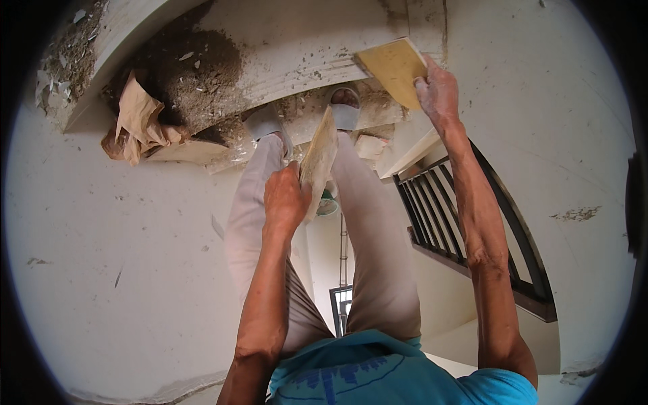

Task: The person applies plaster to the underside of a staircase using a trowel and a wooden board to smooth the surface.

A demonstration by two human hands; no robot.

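My right hand point(440, 94), raised at the upper right, has its fingers closed around the edge of a yellow flat, roughly square plate point(393, 69). The plate is held up against or just in front of the pale wall; whether it touches cannot be told. My left hand point(286, 196), lower and in front of my legs, grips a second thin plate point(320, 158). That one is seen nearly edge-on, yellowish along one side and smeared with a whitish coating. Part of its near end is hidden by my fingers.
I stand in grey sandals point(346, 116) on a dirty stair step point(229, 150). Crumpled brown paper point(140, 121) and loose debris point(189, 81) lie at the left. A dark railing point(432, 209) borders a drop at the right, and a green container point(327, 204) shows below between my legs.
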